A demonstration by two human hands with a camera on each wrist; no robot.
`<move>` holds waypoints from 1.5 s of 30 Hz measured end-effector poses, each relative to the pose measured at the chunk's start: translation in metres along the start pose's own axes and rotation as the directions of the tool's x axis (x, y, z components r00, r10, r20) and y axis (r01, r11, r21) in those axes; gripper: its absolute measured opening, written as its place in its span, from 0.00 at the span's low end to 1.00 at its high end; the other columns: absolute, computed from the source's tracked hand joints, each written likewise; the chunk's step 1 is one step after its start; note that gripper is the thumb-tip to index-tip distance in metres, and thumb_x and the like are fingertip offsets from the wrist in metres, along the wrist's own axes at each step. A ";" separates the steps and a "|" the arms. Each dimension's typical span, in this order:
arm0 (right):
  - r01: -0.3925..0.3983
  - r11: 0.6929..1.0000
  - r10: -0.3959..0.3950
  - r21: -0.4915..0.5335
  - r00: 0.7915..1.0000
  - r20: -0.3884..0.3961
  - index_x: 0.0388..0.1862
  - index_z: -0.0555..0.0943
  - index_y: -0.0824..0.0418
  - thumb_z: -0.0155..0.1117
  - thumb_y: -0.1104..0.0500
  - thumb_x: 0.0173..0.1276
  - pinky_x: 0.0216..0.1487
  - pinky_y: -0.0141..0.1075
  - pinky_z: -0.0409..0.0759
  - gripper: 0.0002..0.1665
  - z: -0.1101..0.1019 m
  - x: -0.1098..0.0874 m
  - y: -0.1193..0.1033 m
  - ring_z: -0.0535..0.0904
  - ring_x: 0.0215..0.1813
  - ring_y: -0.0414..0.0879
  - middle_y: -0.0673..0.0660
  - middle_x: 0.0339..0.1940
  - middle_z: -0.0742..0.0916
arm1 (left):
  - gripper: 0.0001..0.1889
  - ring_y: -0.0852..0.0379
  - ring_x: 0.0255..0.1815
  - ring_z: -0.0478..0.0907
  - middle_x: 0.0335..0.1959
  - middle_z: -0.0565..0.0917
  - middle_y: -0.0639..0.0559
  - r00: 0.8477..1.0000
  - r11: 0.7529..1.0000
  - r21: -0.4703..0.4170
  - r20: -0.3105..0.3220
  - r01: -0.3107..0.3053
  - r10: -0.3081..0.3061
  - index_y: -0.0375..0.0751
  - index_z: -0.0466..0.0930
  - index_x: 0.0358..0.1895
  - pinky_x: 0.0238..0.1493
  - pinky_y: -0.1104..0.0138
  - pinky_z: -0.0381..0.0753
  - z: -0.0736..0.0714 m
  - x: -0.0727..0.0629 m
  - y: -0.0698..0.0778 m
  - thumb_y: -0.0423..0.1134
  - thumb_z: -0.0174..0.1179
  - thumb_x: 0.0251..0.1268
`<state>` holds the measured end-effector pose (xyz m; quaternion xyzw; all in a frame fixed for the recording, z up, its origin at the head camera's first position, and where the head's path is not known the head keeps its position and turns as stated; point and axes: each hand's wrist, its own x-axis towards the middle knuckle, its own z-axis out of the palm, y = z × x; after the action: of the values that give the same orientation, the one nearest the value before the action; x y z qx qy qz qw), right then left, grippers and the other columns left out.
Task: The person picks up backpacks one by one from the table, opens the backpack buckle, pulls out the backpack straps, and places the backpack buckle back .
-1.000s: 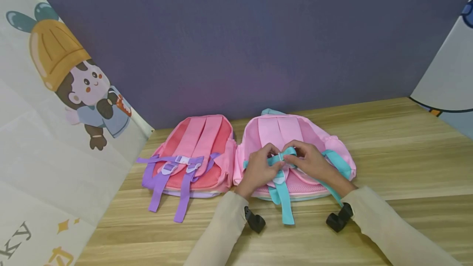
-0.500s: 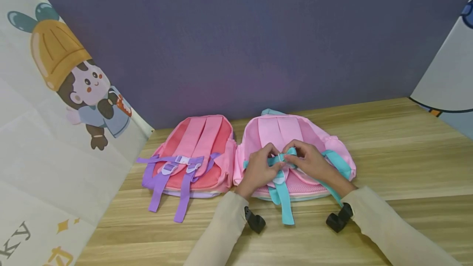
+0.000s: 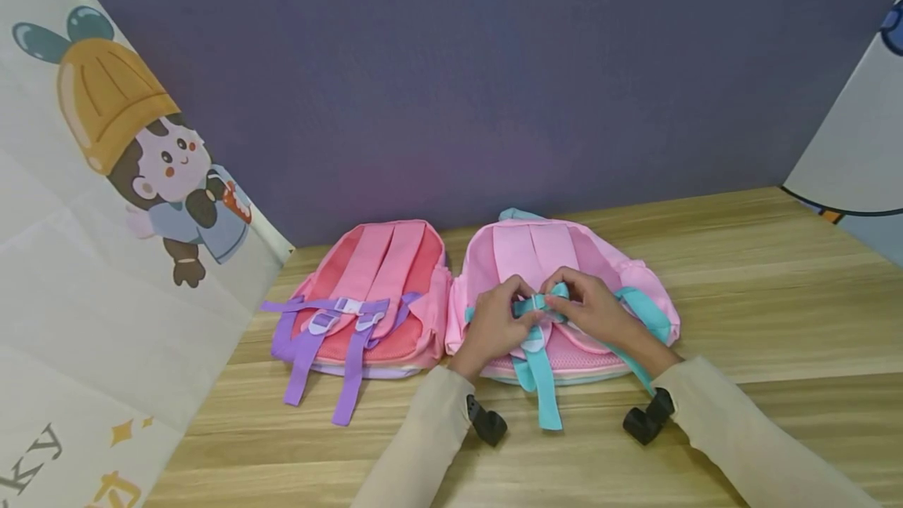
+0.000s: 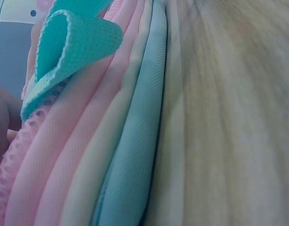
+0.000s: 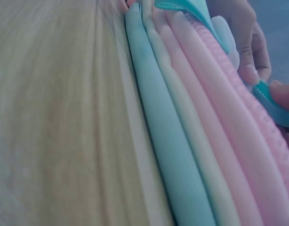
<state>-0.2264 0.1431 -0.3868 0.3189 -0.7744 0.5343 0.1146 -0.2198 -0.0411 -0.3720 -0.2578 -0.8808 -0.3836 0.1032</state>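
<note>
A light pink backpack (image 3: 553, 241) lies on the table with its shoulder straps facing up. Above its lower half, both hands pinch one teal webbing strap (image 3: 524, 307) between thumb and fingers. The left hand (image 3: 494, 324) has the strap just left of a small pale buckle (image 3: 538, 302). Right of that buckle, the right hand (image 3: 596, 310) pinches a raised fold of the webbing. Part of the buckle is hidden by fingers. In the right wrist view, the webbing (image 5: 272, 107) runs between the two hands' fingertips. The left wrist view shows a hanging teal strap end (image 4: 83, 44).
A coral-pink backpack (image 3: 374, 257) with purple straps (image 3: 350, 371) and a fastened white buckle (image 3: 349, 305) lies at the left, touching the light pink one. A loose teal strap (image 3: 545, 390) hangs onto the wooden table (image 3: 762, 320). A dark panel (image 3: 494, 85) stands behind.
Both hands stay in almost the same place. The teal webbing between them shifts slightly, and the fold at the right fingertips changes shape a little. The backpacks have not moved.
</note>
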 end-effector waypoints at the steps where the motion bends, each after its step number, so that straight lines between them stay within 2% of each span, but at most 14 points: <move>1: 0.015 1.000 -0.015 0.002 1.000 -0.002 0.36 0.74 0.67 0.58 0.69 0.66 0.31 0.27 0.73 0.02 0.000 0.000 0.000 0.72 0.31 0.34 0.57 0.35 0.80 | 0.10 0.64 0.24 0.66 0.23 0.74 0.53 1.000 1.000 -0.003 -0.001 0.000 0.000 0.43 0.77 0.37 0.28 0.75 0.66 0.000 0.000 0.000 0.39 0.67 0.56; 5: 0.064 0.998 -0.065 -0.023 0.998 -0.018 0.42 0.73 0.67 0.59 0.71 0.64 0.39 0.28 0.74 0.08 0.000 0.000 0.001 0.74 0.37 0.33 0.56 0.37 0.80 | 0.09 0.66 0.25 0.67 0.25 0.77 0.54 1.000 1.000 -0.007 -0.002 0.003 -0.003 0.43 0.78 0.37 0.28 0.76 0.67 0.000 0.000 -0.001 0.39 0.68 0.55; 8: 0.056 0.997 -0.058 -0.057 0.998 -0.023 0.45 0.75 0.64 0.61 0.70 0.63 0.45 0.30 0.74 0.11 -0.001 -0.001 0.001 0.75 0.42 0.33 0.54 0.39 0.81 | 0.09 0.67 0.25 0.67 0.25 0.78 0.54 1.000 1.000 -0.009 0.005 0.001 -0.001 0.43 0.79 0.37 0.28 0.76 0.67 0.001 0.001 -0.001 0.40 0.68 0.56; 16: 0.010 0.991 -0.012 -0.131 1.000 -0.016 0.43 0.80 0.59 0.66 0.66 0.61 0.44 0.31 0.75 0.11 -0.001 -0.002 -0.001 0.75 0.40 0.34 0.52 0.38 0.84 | 0.10 0.66 0.24 0.67 0.24 0.77 0.54 1.000 1.000 -0.016 -0.001 0.009 -0.009 0.42 0.80 0.37 0.27 0.76 0.67 0.001 0.002 -0.003 0.43 0.67 0.57; 19: 0.009 0.989 -0.012 -0.150 1.000 -0.022 0.45 0.79 0.60 0.67 0.66 0.60 0.45 0.30 0.75 0.14 -0.001 -0.002 0.000 0.74 0.40 0.33 0.54 0.41 0.84 | 0.11 0.66 0.22 0.67 0.23 0.76 0.54 1.000 1.000 -0.023 -0.006 0.014 -0.014 0.42 0.79 0.37 0.26 0.75 0.68 0.000 0.001 -0.002 0.43 0.67 0.57; 24: 0.060 0.991 -0.062 -0.119 0.998 -0.012 0.49 0.79 0.61 0.65 0.69 0.61 0.46 0.31 0.76 0.16 -0.001 -0.001 0.002 0.75 0.41 0.33 0.56 0.42 0.84 | 0.10 0.67 0.22 0.67 0.23 0.77 0.54 1.000 0.999 -0.028 -0.008 0.016 -0.017 0.41 0.79 0.37 0.25 0.76 0.68 0.000 0.001 -0.003 0.40 0.67 0.56; 29: 0.063 0.992 -0.067 -0.110 0.997 -0.033 0.42 0.81 0.59 0.63 0.69 0.62 0.45 0.31 0.74 0.11 -0.001 -0.002 0.000 0.75 0.39 0.34 0.51 0.37 0.84 | 0.10 0.67 0.23 0.67 0.23 0.76 0.54 1.000 1.000 -0.006 -0.014 0.012 -0.012 0.41 0.79 0.37 0.26 0.76 0.67 0.001 0.001 -0.003 0.39 0.68 0.55; 35: 0.071 0.995 -0.074 -0.073 0.996 -0.042 0.41 0.81 0.61 0.62 0.71 0.62 0.42 0.30 0.73 0.10 -0.001 -0.002 0.000 0.75 0.36 0.35 0.55 0.35 0.85 | 0.10 0.67 0.23 0.67 0.23 0.76 0.54 1.000 1.000 0.010 -0.015 0.013 -0.013 0.41 0.79 0.36 0.26 0.77 0.67 0.001 0.001 -0.002 0.41 0.69 0.54; 39: 0.045 0.998 -0.046 -0.043 0.999 -0.021 0.42 0.81 0.61 0.61 0.70 0.64 0.39 0.29 0.73 0.09 -0.002 -0.002 0.001 0.74 0.35 0.35 0.56 0.36 0.86 | 0.11 0.67 0.23 0.67 0.24 0.77 0.54 1.000 1.000 0.010 -0.012 0.016 -0.015 0.41 0.79 0.37 0.26 0.77 0.67 0.001 0.001 -0.002 0.41 0.69 0.54; 45: -0.040 0.998 0.040 -0.041 0.999 -0.009 0.44 0.83 0.60 0.62 0.65 0.65 0.43 0.29 0.74 0.09 -0.003 -0.003 0.001 0.76 0.39 0.35 0.55 0.41 0.87 | 0.11 0.67 0.25 0.68 0.26 0.79 0.53 1.000 1.000 0.009 -0.012 0.019 -0.018 0.41 0.80 0.37 0.27 0.77 0.68 0.001 0.001 -0.002 0.41 0.69 0.54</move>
<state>-0.2252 0.1469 -0.3877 0.2986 -0.7910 0.5218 0.1138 -0.2213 -0.0412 -0.3737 -0.2467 -0.8842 -0.3820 0.1063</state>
